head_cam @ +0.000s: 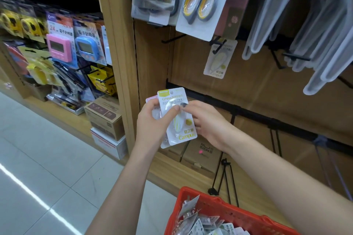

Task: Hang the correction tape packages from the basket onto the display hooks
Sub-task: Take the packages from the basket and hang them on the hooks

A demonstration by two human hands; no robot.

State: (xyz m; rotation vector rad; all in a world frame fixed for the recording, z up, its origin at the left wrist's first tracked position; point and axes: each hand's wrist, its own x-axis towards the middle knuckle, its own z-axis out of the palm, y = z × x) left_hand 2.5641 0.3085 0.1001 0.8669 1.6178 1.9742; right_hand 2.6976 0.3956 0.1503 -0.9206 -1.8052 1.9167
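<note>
Scene: a stationery aisle is shown from above, where a small stack of correction tape packages (176, 118) is held in front of a brown display panel.
Left hand (152, 123): the stack is gripped from the left side, with the thumb laid across the clear blister of the front card and the fingers curled behind.
Right hand (207, 122): the right edge of the yellow front package is pinched by curled fingers, as if it were being peeled away from the stack; a pink-topped card is glimpsed behind it.
Basket (219, 208): a red basket is seen at the lower edge, and more packages are heaped inside it.
Target hook (217, 45): one matching yellow package (216, 61) is already hung on a black hook, above and to the right of the hands, just below a carded pair of yellow-handled scissors (202, 0).
Step in hand: one package is judged to be in the course of being separated for hanging.
How it is best done: the card should be taken alone by its lower half, so that the hang hole near its top is left uncovered; the hole should be lined up with the hook tip, and the card slid back until it hangs straight.
Risk: two cards may be lifted together, or the rest of the stack may be dropped.
</note>
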